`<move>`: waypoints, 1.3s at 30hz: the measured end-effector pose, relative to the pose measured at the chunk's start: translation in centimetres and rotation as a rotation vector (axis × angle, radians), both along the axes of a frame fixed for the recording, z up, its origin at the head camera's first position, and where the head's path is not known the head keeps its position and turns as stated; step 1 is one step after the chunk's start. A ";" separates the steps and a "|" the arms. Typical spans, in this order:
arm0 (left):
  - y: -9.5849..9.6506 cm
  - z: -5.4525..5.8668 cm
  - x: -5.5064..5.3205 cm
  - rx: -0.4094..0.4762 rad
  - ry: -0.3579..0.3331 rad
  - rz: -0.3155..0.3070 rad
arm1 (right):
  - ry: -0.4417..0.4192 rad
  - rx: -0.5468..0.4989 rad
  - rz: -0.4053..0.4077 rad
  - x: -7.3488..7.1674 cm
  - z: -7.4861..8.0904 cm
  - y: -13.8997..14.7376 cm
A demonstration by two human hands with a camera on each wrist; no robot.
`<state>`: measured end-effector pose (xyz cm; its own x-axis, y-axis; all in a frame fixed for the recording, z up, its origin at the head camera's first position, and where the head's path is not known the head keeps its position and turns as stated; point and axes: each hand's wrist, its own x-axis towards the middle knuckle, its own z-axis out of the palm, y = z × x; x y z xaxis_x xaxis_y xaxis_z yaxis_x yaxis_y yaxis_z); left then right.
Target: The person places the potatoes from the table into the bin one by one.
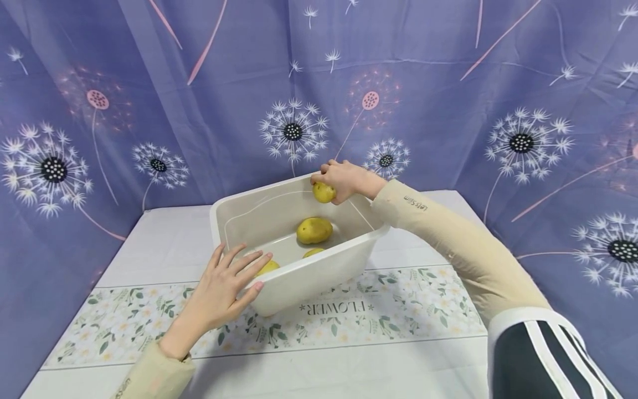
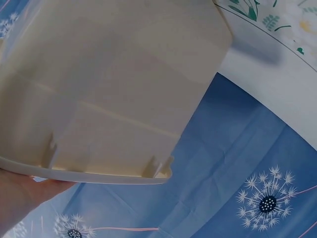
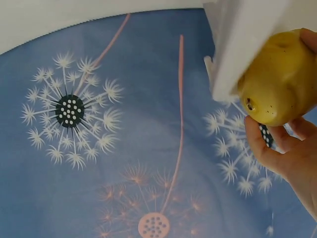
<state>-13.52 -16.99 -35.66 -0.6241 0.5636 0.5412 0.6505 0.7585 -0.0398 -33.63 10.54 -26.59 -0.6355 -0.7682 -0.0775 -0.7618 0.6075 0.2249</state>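
My right hand (image 1: 344,180) holds a yellow pear (image 1: 324,192) by the far right part of a white plastic tub (image 1: 299,285), level with the rim. In the right wrist view, fingers and thumb are around that pear (image 3: 280,79), its dark spotted end showing. My left hand (image 1: 221,288) rests at the tub's near left corner, fingers spread straight over the rim and thumb on the outside. Inside the tub lies a larger pear (image 1: 314,230). Two more yellow fruits show partly behind the near wall, one (image 1: 313,252) mid-way and one (image 1: 268,267) beside my left fingers.
The tub stands on a white table cover (image 1: 399,360) with a printed floral band (image 1: 423,299). A blue dandelion-patterned curtain (image 1: 224,127) hangs behind and along both sides. The left wrist view is mostly filled by the tub's outer wall (image 2: 109,89).
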 end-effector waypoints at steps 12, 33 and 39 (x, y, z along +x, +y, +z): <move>0.1 -0.1 0.0 0.017 0.001 -0.007 | 0.086 0.057 0.078 -0.2 -1.5 -0.5; 0.1 -0.1 0.1 0.030 -0.019 -0.010 | 0.155 -0.018 0.124 1.1 -0.5 1.6; 0.2 -0.1 0.1 0.033 -0.015 -0.012 | 0.156 -0.064 0.106 1.5 0.3 3.2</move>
<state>-13.45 -16.84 -35.77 -0.6254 0.5532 0.5503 0.6598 0.7515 -0.0056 -32.14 13.72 -26.29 -0.5509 -0.8319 0.0671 -0.7815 0.5424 0.3085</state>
